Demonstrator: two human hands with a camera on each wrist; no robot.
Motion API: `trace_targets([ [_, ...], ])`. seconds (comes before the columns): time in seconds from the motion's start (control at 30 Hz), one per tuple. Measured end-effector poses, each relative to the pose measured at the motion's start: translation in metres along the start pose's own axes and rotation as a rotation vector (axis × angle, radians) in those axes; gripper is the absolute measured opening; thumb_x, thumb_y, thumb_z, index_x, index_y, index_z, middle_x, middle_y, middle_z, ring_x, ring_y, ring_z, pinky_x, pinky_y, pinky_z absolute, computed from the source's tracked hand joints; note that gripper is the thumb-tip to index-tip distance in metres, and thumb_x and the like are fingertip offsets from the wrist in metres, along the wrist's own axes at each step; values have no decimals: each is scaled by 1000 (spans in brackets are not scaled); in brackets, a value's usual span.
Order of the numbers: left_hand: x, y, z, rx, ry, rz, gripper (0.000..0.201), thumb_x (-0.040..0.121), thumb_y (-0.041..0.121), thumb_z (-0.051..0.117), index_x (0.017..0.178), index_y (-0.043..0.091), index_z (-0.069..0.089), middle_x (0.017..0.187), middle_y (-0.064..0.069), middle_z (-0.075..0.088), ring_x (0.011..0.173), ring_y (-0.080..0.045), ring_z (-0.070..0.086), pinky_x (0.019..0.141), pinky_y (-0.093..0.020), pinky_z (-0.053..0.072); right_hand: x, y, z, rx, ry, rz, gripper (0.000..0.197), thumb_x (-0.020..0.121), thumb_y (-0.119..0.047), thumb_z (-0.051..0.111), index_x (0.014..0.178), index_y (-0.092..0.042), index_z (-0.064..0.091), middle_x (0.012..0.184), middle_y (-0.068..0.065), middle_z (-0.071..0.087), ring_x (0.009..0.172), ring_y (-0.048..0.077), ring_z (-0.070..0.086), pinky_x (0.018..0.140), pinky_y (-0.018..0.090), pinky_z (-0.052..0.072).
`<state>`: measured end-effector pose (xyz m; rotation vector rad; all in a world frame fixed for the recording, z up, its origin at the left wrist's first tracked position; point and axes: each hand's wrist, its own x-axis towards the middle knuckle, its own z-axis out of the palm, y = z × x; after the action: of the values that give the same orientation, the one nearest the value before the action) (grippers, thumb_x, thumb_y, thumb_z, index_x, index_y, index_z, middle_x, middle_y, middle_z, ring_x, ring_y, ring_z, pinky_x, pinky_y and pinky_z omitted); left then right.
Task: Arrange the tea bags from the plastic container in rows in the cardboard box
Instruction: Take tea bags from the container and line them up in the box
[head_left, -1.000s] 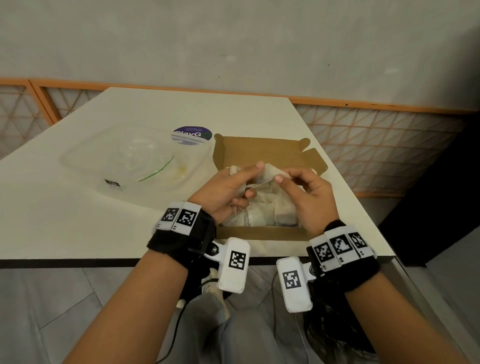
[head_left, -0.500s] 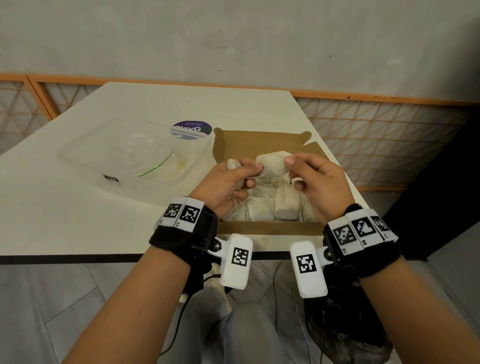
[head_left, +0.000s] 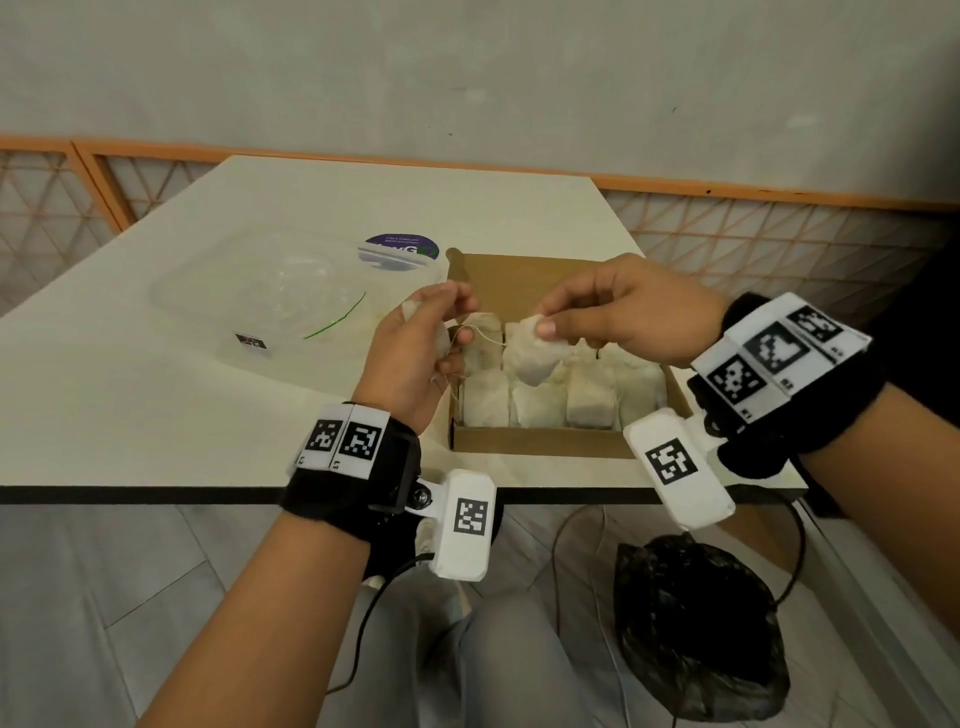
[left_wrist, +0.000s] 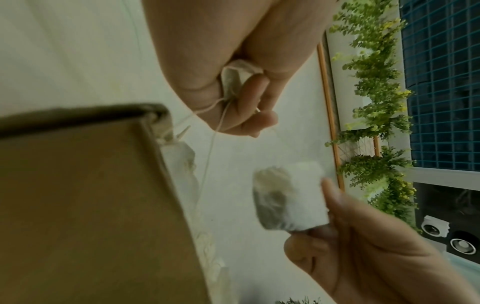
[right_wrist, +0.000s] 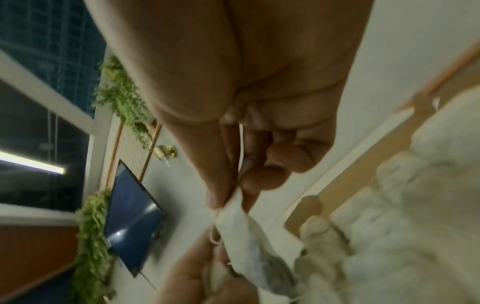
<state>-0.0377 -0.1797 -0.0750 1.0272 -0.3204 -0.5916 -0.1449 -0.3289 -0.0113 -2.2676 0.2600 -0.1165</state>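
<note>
An open cardboard box near the table's front edge holds several white tea bags in rows. Just above its left side my right hand pinches a tea bag by its top edge between thumb and forefinger. My left hand, over the box's left wall, curls its fingers round another tea bag, with thin strings running toward the right hand's bag. The clear plastic container stands to the left of the box; I see no tea bags in it.
A purple round label lies behind the container. The table's dark front edge runs just below the box. On the floor below are a black plastic bag and cables. An orange lattice rail lines the wall.
My hands have drawn apart. The right hand has pulled one tea bag away to the right, and the left has kept another, with string stretched between them.
</note>
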Motion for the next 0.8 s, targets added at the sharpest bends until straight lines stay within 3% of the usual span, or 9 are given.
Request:
trace_targets([
  [0.13, -3, 5, -8, -16, 4, 3, 15, 97, 18, 47, 89, 15, 60, 81, 2, 60, 51, -6, 47, 37, -14, 29, 16, -11, 17, 1, -255, 62, 7, 83, -13, 65, 89, -16, 68, 71, -7, 61, 58, -2, 52, 56, 13, 41],
  [0.23, -3, 8, -10, -28, -12, 11, 15, 97, 18, 48, 89, 15, 60, 80, 3, 61, 51, -6, 46, 37, -14, 29, 34, -2, 37, -100, -293, 78, 6, 84, -9, 65, 87, -12, 69, 66, -9, 57, 49, -5, 50, 49, 8, 36],
  [0.3, -3, 9, -11, -33, -25, 12, 15, 97, 18, 48, 89, 15, 60, 79, 3, 62, 53, -6, 47, 37, -14, 30, 43, 5, 45, -191, -239, 78, 15, 84, -8, 65, 97, -3, 69, 68, -9, 57, 50, -5, 50, 50, 6, 37],
  [0.43, -1, 9, -9, -33, -40, 15, 15, 97, 19, 47, 89, 16, 60, 80, 4, 62, 58, -7, 50, 41, -14, 33, 49, 8, 51, -341, -173, 28, 20, 84, -11, 66, 102, -4, 69, 67, -13, 55, 56, -6, 52, 58, 6, 37],
  [0.57, 4, 8, -2, -72, -72, -3, 17, 99, 21, 44, 92, 16, 59, 87, 5, 61, 72, -7, 55, 52, -15, 42, 45, 0, 47, -412, -114, 25, 26, 82, -14, 67, 108, -11, 63, 88, 0, 60, 82, 16, 56, 78, 26, 43],
  [0.63, 8, 7, 3, -108, -94, -44, 20, 100, 26, 41, 92, 19, 58, 92, 6, 60, 79, -7, 57, 62, -18, 45, 38, -5, 38, -341, 49, 17, 17, 84, -16, 64, 100, -18, 61, 83, -6, 57, 79, 13, 54, 76, 27, 43],
  [0.7, 12, 7, 9, -168, -125, -106, 26, 101, 31, 38, 90, 20, 58, 94, 6, 61, 83, -8, 59, 71, -24, 45, 27, -11, 33, -125, 219, -33, 8, 84, -19, 65, 90, -17, 61, 78, -6, 58, 73, 11, 54, 75, 29, 45],
  [0.8, 15, 5, 22, -229, -163, -183, 34, 102, 37, 33, 92, 17, 59, 96, 0, 63, 82, -14, 65, 71, -28, 50, 13, -14, 37, 118, 273, -1, 23, 80, -27, 70, 94, -11, 62, 83, 3, 64, 71, 10, 57, 65, 21, 47],
])
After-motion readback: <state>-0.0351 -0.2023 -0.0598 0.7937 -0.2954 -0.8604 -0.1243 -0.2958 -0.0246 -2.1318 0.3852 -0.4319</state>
